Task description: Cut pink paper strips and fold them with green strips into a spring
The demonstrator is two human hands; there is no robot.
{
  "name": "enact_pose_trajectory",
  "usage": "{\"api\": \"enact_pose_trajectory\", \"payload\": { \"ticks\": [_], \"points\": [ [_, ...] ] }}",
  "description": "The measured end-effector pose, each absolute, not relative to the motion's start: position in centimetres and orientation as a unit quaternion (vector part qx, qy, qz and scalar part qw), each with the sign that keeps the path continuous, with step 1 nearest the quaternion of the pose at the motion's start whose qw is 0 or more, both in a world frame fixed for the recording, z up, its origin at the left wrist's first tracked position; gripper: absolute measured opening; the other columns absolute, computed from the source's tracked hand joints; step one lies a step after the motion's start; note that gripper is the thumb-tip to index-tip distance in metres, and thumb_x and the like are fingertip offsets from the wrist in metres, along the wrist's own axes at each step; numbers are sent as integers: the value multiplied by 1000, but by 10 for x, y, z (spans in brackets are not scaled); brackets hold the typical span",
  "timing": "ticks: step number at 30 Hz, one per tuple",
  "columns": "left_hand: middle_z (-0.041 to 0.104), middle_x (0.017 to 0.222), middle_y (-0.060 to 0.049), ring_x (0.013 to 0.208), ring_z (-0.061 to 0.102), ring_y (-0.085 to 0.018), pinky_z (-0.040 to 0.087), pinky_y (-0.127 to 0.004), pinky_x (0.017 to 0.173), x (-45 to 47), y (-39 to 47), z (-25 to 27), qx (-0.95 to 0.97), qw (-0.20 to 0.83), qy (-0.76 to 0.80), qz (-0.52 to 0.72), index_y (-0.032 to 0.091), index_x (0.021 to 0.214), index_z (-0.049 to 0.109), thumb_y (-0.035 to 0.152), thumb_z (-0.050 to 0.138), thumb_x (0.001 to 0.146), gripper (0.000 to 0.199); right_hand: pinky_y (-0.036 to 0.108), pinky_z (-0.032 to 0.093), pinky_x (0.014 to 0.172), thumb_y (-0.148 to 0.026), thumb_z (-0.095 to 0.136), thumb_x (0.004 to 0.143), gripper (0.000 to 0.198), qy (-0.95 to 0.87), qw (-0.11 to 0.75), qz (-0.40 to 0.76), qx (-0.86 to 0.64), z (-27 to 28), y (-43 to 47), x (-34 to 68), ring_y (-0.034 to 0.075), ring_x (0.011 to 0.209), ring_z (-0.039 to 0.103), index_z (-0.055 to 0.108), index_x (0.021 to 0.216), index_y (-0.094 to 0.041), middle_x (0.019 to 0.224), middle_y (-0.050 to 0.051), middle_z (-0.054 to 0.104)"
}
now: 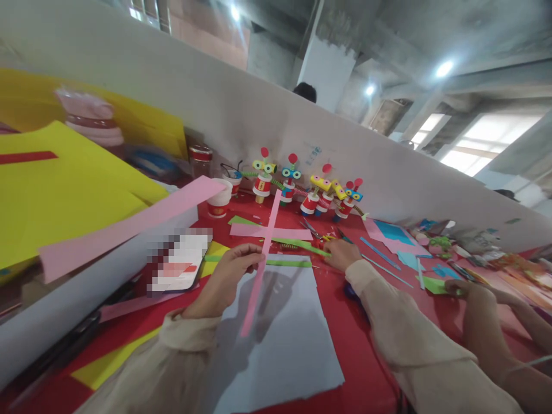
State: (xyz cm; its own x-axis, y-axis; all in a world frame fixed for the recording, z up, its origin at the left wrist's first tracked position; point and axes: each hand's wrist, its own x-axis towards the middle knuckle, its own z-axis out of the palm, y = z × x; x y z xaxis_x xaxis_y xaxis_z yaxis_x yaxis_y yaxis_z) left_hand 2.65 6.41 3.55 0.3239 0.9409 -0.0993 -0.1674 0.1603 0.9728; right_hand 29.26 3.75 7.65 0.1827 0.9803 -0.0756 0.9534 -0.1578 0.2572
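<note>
Beige sleeve (150, 371), left hand (228, 273) pinching pink strip (256, 290) (over white paper (293, 345))

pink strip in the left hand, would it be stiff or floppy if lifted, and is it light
The pink strip is probably light: it looks like thin paper, pinched in the left hand. It may be fairly stiff, as both ends run nearly straight out from the grip. Being long and narrow, it could buckle if pushed end-on.

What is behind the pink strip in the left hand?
Behind the pink strip pinched by the left hand, a crosswise pink strip, green strips and white paper show past its edges; the parts directly behind it are covered.
</note>
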Motion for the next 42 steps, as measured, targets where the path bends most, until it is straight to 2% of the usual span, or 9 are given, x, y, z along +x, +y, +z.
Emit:
{"api": "enact_pose_trajectory", "payload": {
  "ticks": [6, 9, 12, 15, 19, 24, 28, 34, 42],
  "points": [
    [56, 65, 2, 59, 45, -9, 35, -23, 56, 25, 64, 35, 447, 657, 362, 487, 16, 69, 61, 24, 67, 60, 13, 27, 40, 70, -27, 47, 84, 23, 668, -58, 138, 729, 92, 59, 248, 21, 91, 59, 64, 98, -20, 101, 9, 65],
    [55, 63, 1, 57, 44, -9, 35, -23, 54, 25, 64, 35, 449, 655, 371, 481, 16, 68, 62, 25, 66, 61, 13, 25, 39, 68, -21, 51, 81, 18, 698, -96, 82, 705, 71, 58, 212, 19, 87, 60, 66, 91, -20, 95, 8, 67],
    [55, 60, 2, 54, 43, -9, 34, -23, 53, 26, 64, 34, 454, 649, 389, 471, 16, 67, 62, 28, 65, 60, 14, 24, 37, 59, -35, 45, 88, 30, 657, -258, -19, 708, 42, 40, 187, 15, 64, 58, 65, 73, -20, 69, 3, 66],
    [57, 61, 1, 55, 45, -10, 35, -24, 54, 30, 64, 31, 467, 647, 398, 453, 16, 68, 63, 31, 64, 61, 16, 24, 33, 52, -45, 38, 89, 45, 581, -411, -103, 695, 19, 20, 180, 13, 49, 50, 54, 55, -19, 48, 0, 53],
    [58, 65, 0, 56, 46, -10, 36, -24, 54, 33, 61, 28, 469, 648, 395, 451, 17, 69, 62, 33, 65, 61, 19, 23, 35, 48, -49, 52, 80, 32, 512, -524, -268, 625, 4, 13, 180, 11, 47, 45, 57, 70, -19, 58, -1, 55],
    [53, 59, 2, 54, 45, -11, 36, -25, 53, 36, 55, 32, 488, 651, 402, 420, 18, 62, 58, 30, 63, 61, 14, 21, 25, 40, -52, 55, 78, 36, 448, -563, -387, 577, 5, 14, 178, 8, 39, 32, 57, 66, -18, 46, -5, 44],
    [53, 57, 2, 53, 44, -10, 35, -25, 52, 41, 48, 34, 521, 662, 389, 371, 17, 60, 57, 28, 62, 60, 12, 21, 19, 39, -47, 64, 72, 30, 413, -591, -460, 519, 8, 13, 175, 5, 39, 28, 59, 71, -17, 49, -7, 43],
    [50, 54, 3, 51, 42, -10, 34, -24, 51, 46, 47, 26, 555, 648, 393, 344, 17, 59, 55, 22, 60, 59, 7, 21, 18, 39, -41, 70, 65, 27, 360, -597, -506, 508, 8, 16, 175, 6, 39, 29, 59, 61, -17, 43, -8, 39],
    [49, 55, 3, 54, 43, -10, 34, -24, 54, 43, 52, 24, 600, 630, 375, 320, 17, 58, 55, 34, 62, 65, 19, 21, 19, 40, -34, 74, 57, 22, 315, -606, -536, 497, 13, 15, 172, 6, 41, 32, 62, 60, -16, 45, -6, 47]
  ]
}}
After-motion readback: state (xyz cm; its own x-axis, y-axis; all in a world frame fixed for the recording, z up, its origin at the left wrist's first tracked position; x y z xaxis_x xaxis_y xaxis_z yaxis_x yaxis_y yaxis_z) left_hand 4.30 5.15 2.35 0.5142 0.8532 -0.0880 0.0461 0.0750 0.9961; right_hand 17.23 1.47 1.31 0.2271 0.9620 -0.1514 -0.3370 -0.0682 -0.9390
